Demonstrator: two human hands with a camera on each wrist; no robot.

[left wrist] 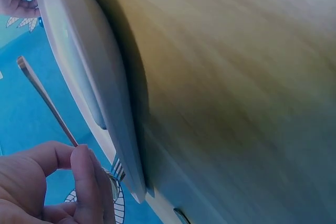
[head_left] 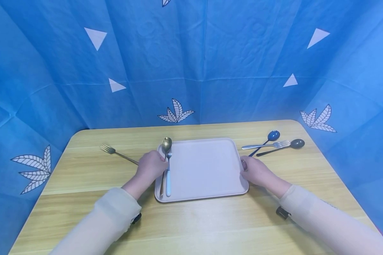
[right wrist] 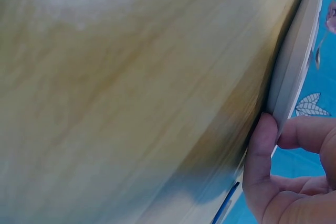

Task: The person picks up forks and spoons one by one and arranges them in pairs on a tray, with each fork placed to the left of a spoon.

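Note:
A gold spoon (head_left: 167, 143) is pinched by its handle (left wrist: 50, 100) in my left hand (head_left: 151, 165), over the left side of the pale tray (head_left: 207, 166). In the left wrist view the handle's end stands apart from the tray. Beside the spoon, a fork with a light blue handle (head_left: 168, 182) lies lengthwise on the tray. My right hand (head_left: 254, 170) pinches the tray's right rim (right wrist: 294, 61) between thumb and fingers. Left of my left hand lies a gold fork (head_left: 110, 150), its handle end hidden behind that hand.
Right of the tray, a blue spoon (head_left: 273, 135), a silver fork with a light blue handle (head_left: 280, 144) and a dark grey spoon (head_left: 296, 143) lie crossed together. Blue cloth (head_left: 204, 63) hangs around the back and sides of the wooden table (head_left: 204, 223).

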